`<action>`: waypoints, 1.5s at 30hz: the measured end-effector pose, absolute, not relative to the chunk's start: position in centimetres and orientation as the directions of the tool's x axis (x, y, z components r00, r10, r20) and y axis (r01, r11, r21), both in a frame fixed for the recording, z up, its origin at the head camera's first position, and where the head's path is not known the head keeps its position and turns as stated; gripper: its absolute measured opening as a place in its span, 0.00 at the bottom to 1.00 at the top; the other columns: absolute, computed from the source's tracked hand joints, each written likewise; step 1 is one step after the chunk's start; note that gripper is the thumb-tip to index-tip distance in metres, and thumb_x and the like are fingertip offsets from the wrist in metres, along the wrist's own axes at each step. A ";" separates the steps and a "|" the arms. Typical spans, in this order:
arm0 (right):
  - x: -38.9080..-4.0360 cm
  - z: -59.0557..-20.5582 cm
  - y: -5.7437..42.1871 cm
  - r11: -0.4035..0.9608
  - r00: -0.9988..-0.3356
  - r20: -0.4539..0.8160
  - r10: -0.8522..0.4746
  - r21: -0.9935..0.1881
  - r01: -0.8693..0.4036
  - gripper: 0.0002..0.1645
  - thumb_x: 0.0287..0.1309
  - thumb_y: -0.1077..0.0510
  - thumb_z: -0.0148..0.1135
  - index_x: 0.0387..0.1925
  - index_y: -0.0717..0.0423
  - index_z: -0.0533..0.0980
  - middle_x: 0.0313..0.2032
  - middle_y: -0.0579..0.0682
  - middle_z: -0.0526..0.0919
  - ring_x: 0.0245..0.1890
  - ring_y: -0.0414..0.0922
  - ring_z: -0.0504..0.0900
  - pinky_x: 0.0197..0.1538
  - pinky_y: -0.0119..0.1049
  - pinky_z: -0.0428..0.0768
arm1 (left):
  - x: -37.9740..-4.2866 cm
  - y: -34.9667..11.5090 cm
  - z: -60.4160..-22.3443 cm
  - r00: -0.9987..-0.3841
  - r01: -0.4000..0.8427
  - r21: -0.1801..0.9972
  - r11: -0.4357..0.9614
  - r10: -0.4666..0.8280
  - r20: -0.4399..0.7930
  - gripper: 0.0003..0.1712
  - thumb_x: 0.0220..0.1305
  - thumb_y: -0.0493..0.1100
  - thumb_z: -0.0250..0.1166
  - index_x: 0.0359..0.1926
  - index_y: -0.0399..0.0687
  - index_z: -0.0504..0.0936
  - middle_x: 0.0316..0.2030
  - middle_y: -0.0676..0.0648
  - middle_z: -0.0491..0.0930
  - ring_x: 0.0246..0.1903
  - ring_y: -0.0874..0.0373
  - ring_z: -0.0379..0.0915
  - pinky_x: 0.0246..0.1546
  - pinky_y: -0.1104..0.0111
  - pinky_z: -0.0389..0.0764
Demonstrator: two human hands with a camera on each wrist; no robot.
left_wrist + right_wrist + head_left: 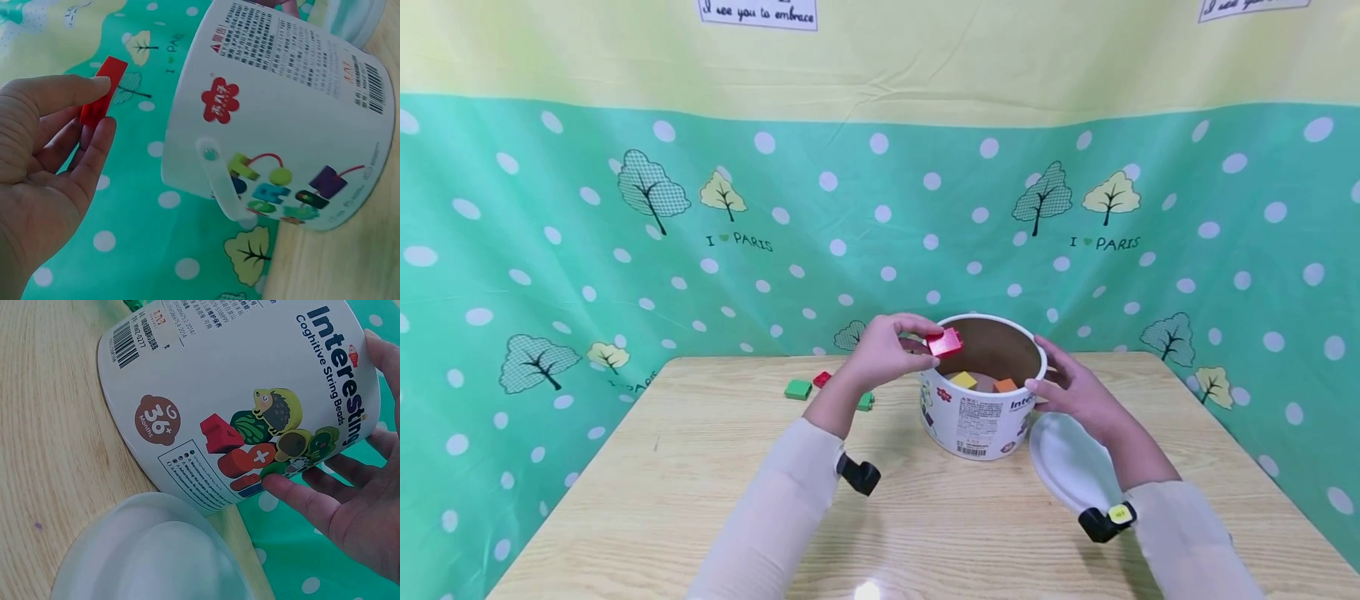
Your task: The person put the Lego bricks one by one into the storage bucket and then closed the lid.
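My left hand (892, 350) pinches a red toy brick (944, 342) between thumb and fingers, over the left rim of a round white bucket (977, 417). In the left wrist view the red brick (103, 92) stands clear of the bucket's printed wall (275, 119). My right hand (1078, 392) holds the bucket's right side, its thumb on the near rim and the fingers round the far side. Inside the bucket lie a yellow brick (964, 380) and an orange brick (1004, 386); part of the bottom is hidden by the near wall.
A translucent white lid (1071, 462) lies on the table right of the bucket, under my right forearm. Left of the bucket are a green brick (798, 389), a red brick (822, 379) and another green brick (866, 402), partly behind my left wrist. A patterned curtain (880, 208) hangs behind the table.
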State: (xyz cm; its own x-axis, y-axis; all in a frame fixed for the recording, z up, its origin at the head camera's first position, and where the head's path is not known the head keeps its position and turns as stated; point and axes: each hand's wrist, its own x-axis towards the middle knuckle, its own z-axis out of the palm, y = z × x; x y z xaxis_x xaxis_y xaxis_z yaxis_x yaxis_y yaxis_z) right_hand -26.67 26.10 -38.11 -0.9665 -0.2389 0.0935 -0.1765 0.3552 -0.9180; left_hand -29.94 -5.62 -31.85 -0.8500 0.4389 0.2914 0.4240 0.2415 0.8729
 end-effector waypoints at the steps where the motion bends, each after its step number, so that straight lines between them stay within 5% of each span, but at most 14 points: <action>1: -26.7 -38.1 26.1 0.354 -0.966 0.094 -0.239 -0.918 -0.177 0.53 0.62 0.47 0.65 0.78 0.38 0.42 0.74 0.63 0.49 0.68 0.68 0.57 0.53 0.58 0.77 | -30.0 -5.4 -31.6 -0.846 0.431 0.866 0.252 0.446 0.292 0.22 0.52 0.34 0.74 0.50 0.45 0.85 0.49 0.49 0.80 0.42 0.53 0.81 0.41 0.66 0.84; 18: -26.8 -38.2 26.1 0.357 -0.965 0.100 -0.243 -0.916 -0.184 0.53 0.62 0.47 0.65 0.78 0.38 0.42 0.74 0.63 0.50 0.68 0.67 0.57 0.52 0.56 0.79 | -32.5 -1.5 -29.0 -0.856 0.435 0.775 0.459 0.478 0.197 0.22 0.49 0.32 0.76 0.48 0.47 0.87 0.44 0.51 0.80 0.42 0.54 0.78 0.38 0.73 0.82; 35: -26.8 -38.4 26.3 0.365 -0.969 0.095 -0.228 -0.914 -0.175 0.53 0.62 0.46 0.65 0.78 0.37 0.42 0.74 0.63 0.50 0.68 0.67 0.57 0.52 0.57 0.78 | -34.3 -0.6 -30.8 -0.879 0.393 0.742 0.543 0.459 0.130 0.20 0.47 0.33 0.78 0.43 0.51 0.89 0.41 0.53 0.80 0.41 0.56 0.75 0.37 0.73 0.81; 45: -26.9 -38.5 26.2 0.388 -0.970 0.096 -0.222 -0.904 -0.179 0.54 0.61 0.44 0.65 0.77 0.36 0.43 0.73 0.62 0.51 0.68 0.67 0.58 0.52 0.56 0.79 | -35.0 -0.6 -30.6 -0.855 0.455 0.733 0.506 0.479 0.201 0.22 0.51 0.30 0.74 0.49 0.42 0.85 0.48 0.43 0.82 0.39 0.57 0.78 0.37 0.73 0.82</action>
